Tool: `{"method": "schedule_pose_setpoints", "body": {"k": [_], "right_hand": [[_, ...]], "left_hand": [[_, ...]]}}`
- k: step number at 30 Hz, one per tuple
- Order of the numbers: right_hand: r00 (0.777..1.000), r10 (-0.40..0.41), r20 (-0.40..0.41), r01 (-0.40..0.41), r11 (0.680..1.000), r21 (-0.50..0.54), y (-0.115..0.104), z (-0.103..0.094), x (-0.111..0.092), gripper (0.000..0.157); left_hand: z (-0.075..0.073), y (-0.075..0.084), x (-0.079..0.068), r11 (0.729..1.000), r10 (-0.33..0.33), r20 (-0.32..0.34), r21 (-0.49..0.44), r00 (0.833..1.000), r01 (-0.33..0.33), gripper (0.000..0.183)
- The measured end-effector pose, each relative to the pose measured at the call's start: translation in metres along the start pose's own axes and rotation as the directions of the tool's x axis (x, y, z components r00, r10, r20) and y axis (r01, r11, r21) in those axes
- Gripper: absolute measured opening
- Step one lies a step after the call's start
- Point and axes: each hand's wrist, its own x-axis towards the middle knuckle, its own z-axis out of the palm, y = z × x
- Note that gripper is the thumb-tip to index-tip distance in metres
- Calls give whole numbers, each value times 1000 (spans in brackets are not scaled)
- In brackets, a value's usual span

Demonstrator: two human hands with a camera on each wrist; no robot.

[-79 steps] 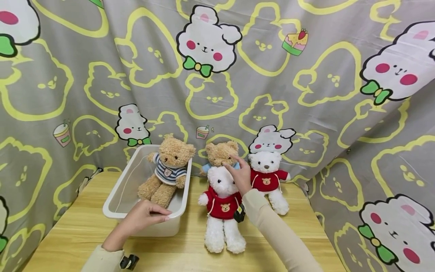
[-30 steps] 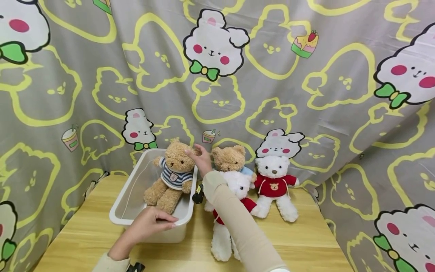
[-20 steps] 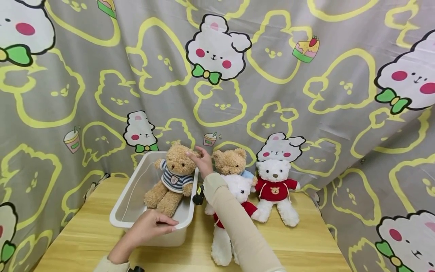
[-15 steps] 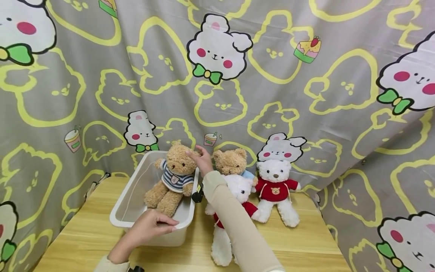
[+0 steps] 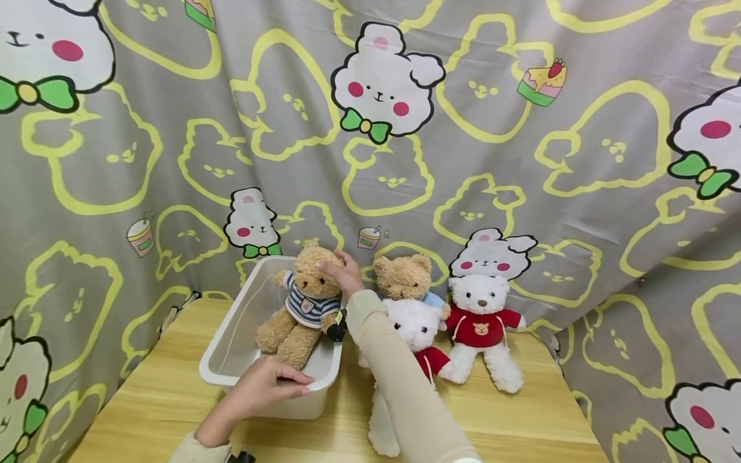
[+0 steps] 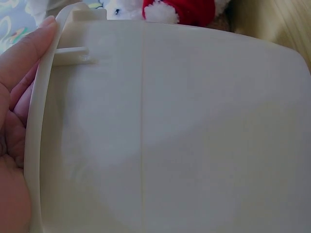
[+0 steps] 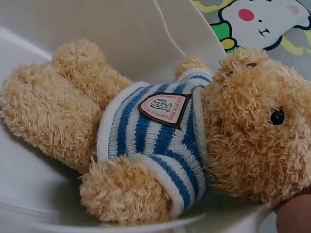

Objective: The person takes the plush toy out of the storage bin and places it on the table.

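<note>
A brown teddy bear in a blue-and-white striped sweater leans back inside a white plastic bin, its head above the far right rim. My right hand holds that head at the side, thumb across the face and fingers behind; in the right wrist view just a fingertip shows against the fur. At the bin's near end my left hand pinches the rim, thumb on top. The left wrist view has this hand along the rim, beside the bin's outer wall.
Right of the bin sits a white bear in red, partly covered by my right forearm. Behind it is a brown bear in light blue. Another white bear in red is farther right. A patterned curtain encloses the wooden table.
My right hand has gone left from among the bears on the table to the striped-sweater bear's head, lately closing in on it. The left hand stays on the rim. The head view has shifted.
</note>
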Motion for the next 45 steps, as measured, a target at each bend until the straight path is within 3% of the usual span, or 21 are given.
{"method": "schedule_pose_setpoints", "body": {"k": [3,8,16,24,30,37,45], "right_hand": [[1000,25,12,-24,997,-74,4,4,5,73],[1000,-1,-21,-2,987,-161,7,11,7,76],[999,-28,-22,22,973,-230,3,21,-5,58],[997,-66,28,71,976,-206,15,29,-4,41],[995,-100,12,101,971,-219,20,31,3,32],[989,-137,-58,124,973,-192,12,29,-1,27],[988,-137,-65,131,987,-94,-7,19,-6,15]], "left_hand": [[1,0,0,1000,-13,6,-12,1000,13,14],[1,2,1,1000,-18,11,-23,1000,18,14],[0,1,3,1000,10,13,-6,1000,-10,13],[2,0,3,1000,23,3,-3,1000,-23,13],[1,0,2,1000,14,2,-19,1000,-14,12],[1,1,2,999,39,-11,-13,999,-39,11],[-1,6,2,1000,-10,5,-13,1000,10,12]]}}
